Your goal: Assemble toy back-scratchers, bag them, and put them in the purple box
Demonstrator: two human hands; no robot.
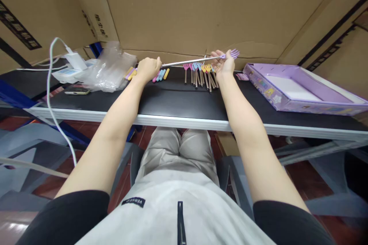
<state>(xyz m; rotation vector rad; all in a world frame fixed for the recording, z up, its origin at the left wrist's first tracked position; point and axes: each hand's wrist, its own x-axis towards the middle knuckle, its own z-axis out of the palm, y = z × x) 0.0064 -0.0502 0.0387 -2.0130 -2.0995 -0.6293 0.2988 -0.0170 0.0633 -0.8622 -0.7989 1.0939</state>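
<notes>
My two hands stretch a telescopic back scratcher (pixel 191 61) out above the black table (pixel 178 103). A fist made by my left hand (pixel 148 69) grips its handle end. At the other end my right hand (pixel 223 63) pinches the neck just below the purple claw head (pixel 235 53). The thin metal rod runs nearly level between them. Under the rod lie several collapsed scratchers (pixel 201 74) with pink, blue and yellow heads. Their coloured handle grips (pixel 161 74) lie beside my left hand.
A purple cardboard box tray (pixel 299 90) sits at the right. Clear plastic bags (pixel 107 71), a white charger with cable (pixel 73 60) and a phone (pixel 77 91) lie at the left. Large cardboard sheets stand behind the table. My knees are under the table edge.
</notes>
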